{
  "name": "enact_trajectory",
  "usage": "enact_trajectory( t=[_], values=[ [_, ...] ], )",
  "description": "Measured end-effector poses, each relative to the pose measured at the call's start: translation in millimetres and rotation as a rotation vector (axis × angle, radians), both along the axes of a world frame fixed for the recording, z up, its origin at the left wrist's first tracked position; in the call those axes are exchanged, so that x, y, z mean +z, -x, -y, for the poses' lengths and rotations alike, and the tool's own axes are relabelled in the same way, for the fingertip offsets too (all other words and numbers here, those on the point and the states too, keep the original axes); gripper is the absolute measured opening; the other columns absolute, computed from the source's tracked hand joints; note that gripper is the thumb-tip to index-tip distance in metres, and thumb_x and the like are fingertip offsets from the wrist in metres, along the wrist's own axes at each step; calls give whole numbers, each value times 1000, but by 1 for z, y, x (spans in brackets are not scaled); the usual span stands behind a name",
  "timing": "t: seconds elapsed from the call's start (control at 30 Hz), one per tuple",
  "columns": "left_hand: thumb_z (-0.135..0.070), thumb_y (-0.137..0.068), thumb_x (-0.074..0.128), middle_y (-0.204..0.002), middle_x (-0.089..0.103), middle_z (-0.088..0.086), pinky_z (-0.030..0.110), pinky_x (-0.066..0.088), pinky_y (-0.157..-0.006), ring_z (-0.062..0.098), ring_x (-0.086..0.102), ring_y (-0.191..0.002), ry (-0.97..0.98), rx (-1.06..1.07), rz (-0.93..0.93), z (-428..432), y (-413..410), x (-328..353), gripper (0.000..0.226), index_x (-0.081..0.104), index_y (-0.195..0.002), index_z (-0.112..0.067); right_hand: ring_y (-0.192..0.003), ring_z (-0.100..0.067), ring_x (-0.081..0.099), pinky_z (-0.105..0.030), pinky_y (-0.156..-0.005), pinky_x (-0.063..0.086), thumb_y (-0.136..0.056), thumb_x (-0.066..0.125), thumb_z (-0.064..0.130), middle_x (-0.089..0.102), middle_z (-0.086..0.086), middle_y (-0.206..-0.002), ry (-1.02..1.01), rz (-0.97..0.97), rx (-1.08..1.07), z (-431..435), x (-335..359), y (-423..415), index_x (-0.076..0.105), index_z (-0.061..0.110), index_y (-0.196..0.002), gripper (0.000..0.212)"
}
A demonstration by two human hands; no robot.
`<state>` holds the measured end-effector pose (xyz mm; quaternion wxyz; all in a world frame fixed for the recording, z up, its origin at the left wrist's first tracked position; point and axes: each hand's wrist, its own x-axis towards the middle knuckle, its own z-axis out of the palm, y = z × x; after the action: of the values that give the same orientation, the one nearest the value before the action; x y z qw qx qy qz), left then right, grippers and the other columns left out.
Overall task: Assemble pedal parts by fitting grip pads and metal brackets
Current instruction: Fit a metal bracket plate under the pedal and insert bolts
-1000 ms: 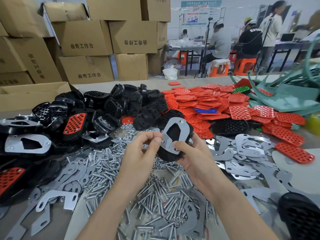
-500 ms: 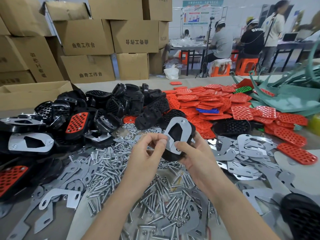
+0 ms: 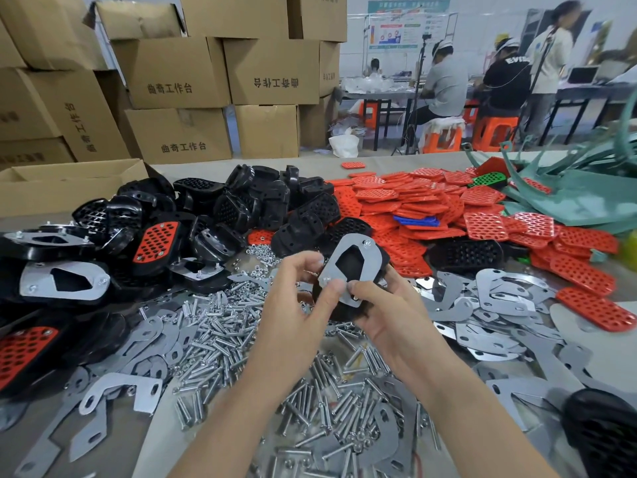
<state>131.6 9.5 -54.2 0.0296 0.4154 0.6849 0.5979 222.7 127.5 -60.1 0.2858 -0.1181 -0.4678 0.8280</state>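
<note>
A black pedal body [image 3: 381, 262] with a silver metal bracket [image 3: 362, 267] laid on its upturned face is held above the table's middle. My right hand [image 3: 382, 315] grips the pedal from below, thumb on the bracket's lower edge. My left hand [image 3: 296, 301] pinches at the bracket's lower left corner, fingers curled over a small fastener there that I cannot make out. Screw ends stick through the bracket's corners.
Loose screws [image 3: 220, 339] and nuts cover the table under my hands. Black pedal bodies [image 3: 241, 208] are heaped at left and centre, red grip pads [image 3: 431, 201] at right, flat brackets [image 3: 499, 305] front right and front left. Cardboard boxes [image 3: 172, 74] stand behind. People work at far tables.
My left hand's fingertips have closed in from beside the bracket's left edge onto its lower left corner. The pedal has tilted slightly; my right hand keeps its hold.
</note>
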Motion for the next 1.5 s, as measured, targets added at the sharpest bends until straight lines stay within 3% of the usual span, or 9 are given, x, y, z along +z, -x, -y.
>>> enact_trajectory(
  t=[0.13,0.33,0.5,0.67,0.87,1.03,1.23,1.4,1.5],
  values=[
    [-31,-97,66,-102,61,-17,27,48,-84,6,60,-102,-46,-16,38,-2,2,2,11,62,-95,-41,-103,-28,76,-37,-80,62,-84,64,-2,76,-16,-116,12,-16,17,1,2,-1,64,10,-126,44],
    [-41,-103,50,-123,58,-24,10,45,-88,-1,54,-120,-3,-95,36,2,-3,2,22,57,-123,-46,-104,-30,74,-38,-81,62,-96,54,-11,74,-21,-120,65,-2,3,1,5,-5,58,4,-135,41],
    [-33,-98,64,-110,59,-15,27,48,-91,7,57,-111,-21,-32,1,-3,0,1,8,63,-103,-39,-102,-30,75,-35,-78,62,-96,53,-11,75,-21,-116,60,-11,38,4,10,-7,58,2,-134,40],
    [-33,-104,52,-123,55,-21,8,44,-86,1,53,-122,-21,-77,-1,-1,-5,-1,23,59,-124,-42,-102,-29,74,-40,-84,64,-97,52,-11,74,-21,-119,111,-7,5,4,11,-7,56,2,-136,42],
    [-32,-99,63,-105,56,-17,19,48,-80,7,57,-107,-44,-27,29,-5,-4,2,9,60,-98,-41,-100,-30,74,-37,-78,62,-95,54,-12,75,-21,-114,98,10,21,5,12,-7,57,-1,-134,41],
    [-39,-104,51,-121,56,-22,13,46,-86,2,56,-117,-26,-57,37,-4,-6,-2,21,57,-124,-43,-107,-31,73,-40,-86,63,-96,53,-10,72,-24,-124,158,2,4,4,12,-5,56,1,-137,42],
    [-31,-97,65,-104,55,-20,27,47,-92,5,56,-107,-35,22,0,-14,-5,-1,4,64,-97,-35,-100,-28,73,-37,-83,62,-95,55,-11,73,-22,-118,168,2,10,3,10,-5,56,0,-136,42],
    [-35,-104,51,-116,59,-21,11,46,-85,1,58,-113,-59,-43,64,-13,-8,-1,17,61,-118,-40,-98,-24,75,-35,-80,63,-95,55,-11,76,-17,-116,197,-19,-21,2,8,-4,59,3,-133,40],
    [-35,-98,64,-106,62,-19,23,50,-89,5,60,-107,-75,-14,84,-14,-9,-2,12,57,-108,-36,-100,-28,75,-35,-79,62,-95,55,-10,75,-20,-117,174,-8,-9,2,8,-6,57,1,-133,40]
  ],
)
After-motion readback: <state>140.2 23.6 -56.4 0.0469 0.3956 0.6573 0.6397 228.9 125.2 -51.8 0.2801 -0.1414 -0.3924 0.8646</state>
